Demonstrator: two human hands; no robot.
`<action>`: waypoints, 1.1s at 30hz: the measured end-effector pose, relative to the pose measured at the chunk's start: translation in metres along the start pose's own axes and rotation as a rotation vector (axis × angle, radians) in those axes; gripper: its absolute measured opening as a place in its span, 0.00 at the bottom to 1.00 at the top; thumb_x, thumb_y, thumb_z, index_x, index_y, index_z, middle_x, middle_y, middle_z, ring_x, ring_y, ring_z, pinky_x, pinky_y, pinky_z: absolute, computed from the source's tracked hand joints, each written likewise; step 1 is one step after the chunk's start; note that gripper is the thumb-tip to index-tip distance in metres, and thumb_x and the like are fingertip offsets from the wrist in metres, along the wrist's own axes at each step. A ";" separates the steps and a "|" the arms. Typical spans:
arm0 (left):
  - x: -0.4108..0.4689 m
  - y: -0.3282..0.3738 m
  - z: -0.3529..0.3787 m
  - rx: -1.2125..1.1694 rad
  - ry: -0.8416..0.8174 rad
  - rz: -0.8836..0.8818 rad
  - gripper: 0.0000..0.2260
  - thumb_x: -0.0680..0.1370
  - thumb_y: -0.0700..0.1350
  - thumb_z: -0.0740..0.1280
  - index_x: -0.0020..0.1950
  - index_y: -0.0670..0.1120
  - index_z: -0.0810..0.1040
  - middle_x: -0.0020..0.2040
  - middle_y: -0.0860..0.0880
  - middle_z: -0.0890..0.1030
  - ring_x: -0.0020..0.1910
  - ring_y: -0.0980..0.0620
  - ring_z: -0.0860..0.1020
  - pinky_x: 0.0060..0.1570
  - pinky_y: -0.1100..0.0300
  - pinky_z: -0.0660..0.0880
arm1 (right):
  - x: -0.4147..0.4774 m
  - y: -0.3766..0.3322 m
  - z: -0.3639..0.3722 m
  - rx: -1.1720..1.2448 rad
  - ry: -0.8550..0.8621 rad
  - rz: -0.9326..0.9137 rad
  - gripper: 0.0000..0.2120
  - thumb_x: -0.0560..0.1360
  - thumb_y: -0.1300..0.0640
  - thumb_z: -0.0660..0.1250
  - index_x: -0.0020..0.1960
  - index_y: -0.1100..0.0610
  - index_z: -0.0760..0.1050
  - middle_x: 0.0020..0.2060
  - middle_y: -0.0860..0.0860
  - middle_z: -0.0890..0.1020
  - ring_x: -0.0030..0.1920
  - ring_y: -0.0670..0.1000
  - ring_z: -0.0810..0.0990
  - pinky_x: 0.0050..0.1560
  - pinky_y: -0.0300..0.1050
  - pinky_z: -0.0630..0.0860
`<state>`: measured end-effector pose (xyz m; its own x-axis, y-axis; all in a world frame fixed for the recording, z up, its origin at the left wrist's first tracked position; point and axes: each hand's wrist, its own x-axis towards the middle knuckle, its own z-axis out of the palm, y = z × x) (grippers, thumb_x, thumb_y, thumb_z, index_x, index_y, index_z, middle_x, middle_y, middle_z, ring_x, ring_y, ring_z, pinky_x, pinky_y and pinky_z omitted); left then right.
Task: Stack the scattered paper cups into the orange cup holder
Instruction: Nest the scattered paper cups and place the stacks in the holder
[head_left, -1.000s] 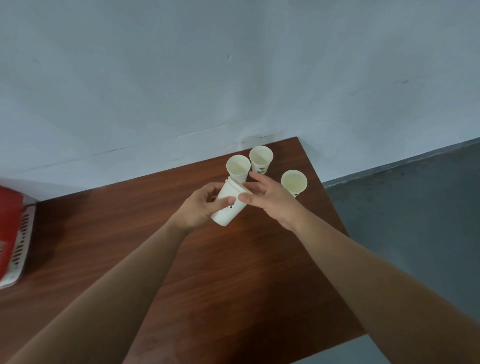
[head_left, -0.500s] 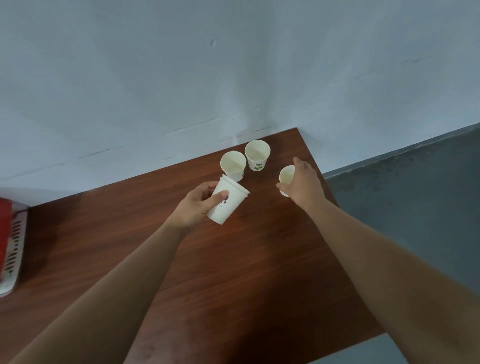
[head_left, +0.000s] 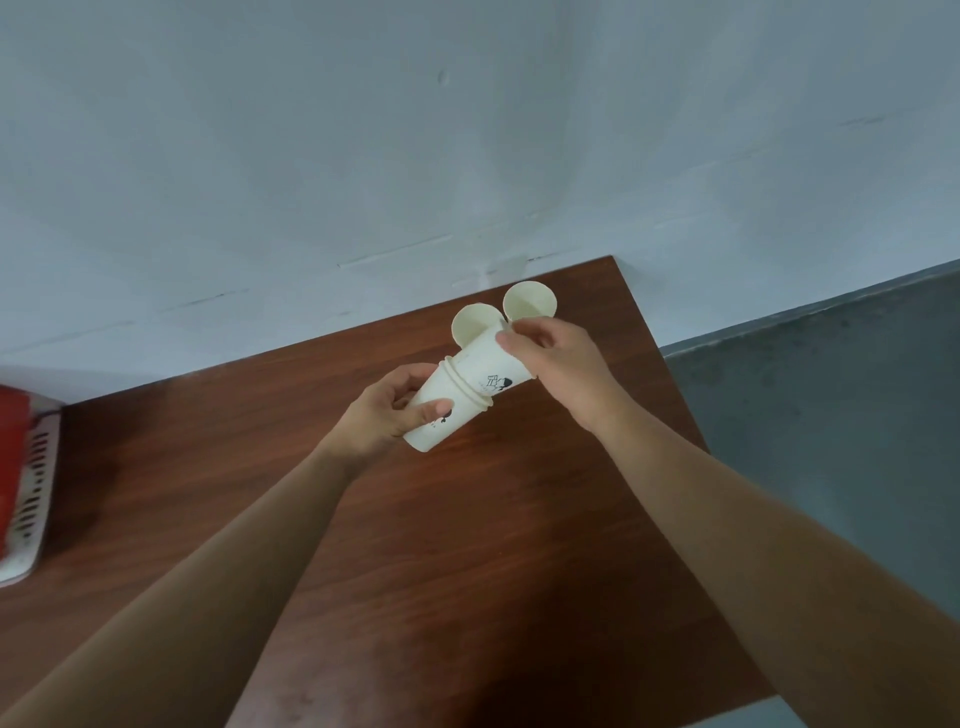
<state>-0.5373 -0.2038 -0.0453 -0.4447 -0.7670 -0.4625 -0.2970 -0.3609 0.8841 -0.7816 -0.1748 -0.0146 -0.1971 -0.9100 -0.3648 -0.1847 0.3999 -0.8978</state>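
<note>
My left hand (head_left: 387, 410) grips a tilted stack of white paper cups (head_left: 434, 421) by its lower end, above the brown table (head_left: 467, 545). My right hand (head_left: 558, 358) holds another white paper cup (head_left: 485, 371) with a black print, its base partly pushed into the stack's rim. Two more paper cups stand upright near the table's far right corner: one (head_left: 470, 325) just behind the held cup and one (head_left: 530, 301) to its right. At the left edge sits an orange-red object in a white slotted frame (head_left: 23, 483), possibly the cup holder, mostly cut off.
A pale blue-white wall (head_left: 415, 156) rises directly behind the table. The table's right edge drops to a grey floor (head_left: 831, 415). The near right corner of the table lies under my right forearm.
My right hand picked up the cup that stood at the right side of the table and brought it left to the stack held by my left hand. The camera view shifted slightly.
</note>
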 end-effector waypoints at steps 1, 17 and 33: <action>-0.001 0.002 0.000 -0.010 -0.011 0.005 0.24 0.70 0.54 0.78 0.64 0.54 0.78 0.61 0.53 0.82 0.61 0.49 0.81 0.57 0.50 0.78 | -0.002 -0.001 0.007 0.000 -0.038 0.001 0.23 0.74 0.42 0.71 0.64 0.54 0.78 0.56 0.42 0.81 0.56 0.39 0.79 0.58 0.40 0.76; -0.001 -0.006 -0.027 -0.017 0.099 -0.013 0.20 0.74 0.53 0.75 0.65 0.53 0.78 0.58 0.52 0.84 0.57 0.52 0.82 0.53 0.57 0.77 | 0.074 0.043 0.001 -0.844 0.143 -0.187 0.14 0.77 0.59 0.70 0.61 0.56 0.81 0.73 0.58 0.67 0.69 0.61 0.69 0.67 0.54 0.71; 0.000 0.000 -0.024 -0.087 0.099 0.020 0.21 0.74 0.51 0.75 0.66 0.51 0.78 0.58 0.51 0.84 0.57 0.50 0.82 0.51 0.56 0.78 | 0.032 -0.038 0.018 0.167 -0.013 -0.110 0.04 0.71 0.56 0.74 0.41 0.55 0.80 0.42 0.55 0.82 0.43 0.51 0.79 0.47 0.47 0.72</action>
<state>-0.5170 -0.2165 -0.0432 -0.3631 -0.8217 -0.4392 -0.2127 -0.3859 0.8977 -0.7633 -0.2209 0.0031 -0.1717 -0.9491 -0.2640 -0.0422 0.2748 -0.9606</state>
